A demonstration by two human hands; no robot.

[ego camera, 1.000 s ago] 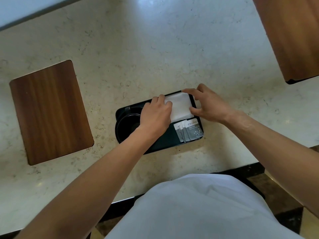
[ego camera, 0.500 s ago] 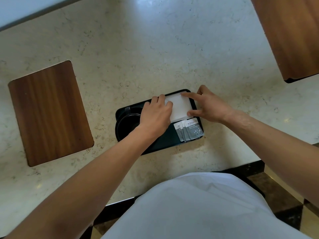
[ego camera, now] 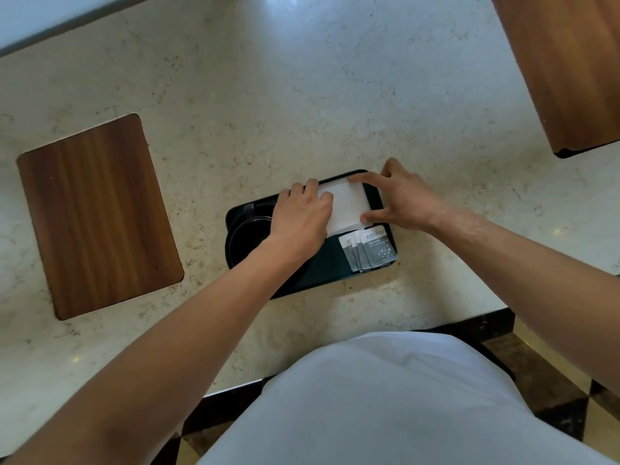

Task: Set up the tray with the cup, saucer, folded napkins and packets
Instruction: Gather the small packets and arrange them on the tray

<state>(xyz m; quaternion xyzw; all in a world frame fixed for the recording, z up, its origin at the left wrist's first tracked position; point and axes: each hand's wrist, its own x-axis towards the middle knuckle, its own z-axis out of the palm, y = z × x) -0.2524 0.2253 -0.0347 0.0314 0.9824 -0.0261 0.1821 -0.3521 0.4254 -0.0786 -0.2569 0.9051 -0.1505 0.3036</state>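
While the head camera looks down, a dark flat tray with round corners [ego camera: 322,276] sits on a pale, speckled stone counter [ego camera: 302,95], near its front edge. A white square folded napkin [ego camera: 345,204] lies flat in the far right part of the tray. It looks soft and smooth.

The left hand [ego camera: 300,218] lies palm down on the left side of the napkin, with its fingers close together and a little bent. The right hand [ego camera: 402,199] is spread wide. Its pointer finger touches the far edge of the napkin and its thumb touches the near right corner. Neither hand lifts the napkin.

Just in front of the napkin, three small grey paper packets [ego camera: 367,250] lie in a fan, one over the next, with white print on them.

At the left end of the tray is a round black saucer [ego camera: 246,239], partly under the left wrist. The cup is hard to make out there.

A brown wooden board with round corners [ego camera: 97,213] lies well to the left. Another brown wooden board [ego camera: 563,68] is at the far right.
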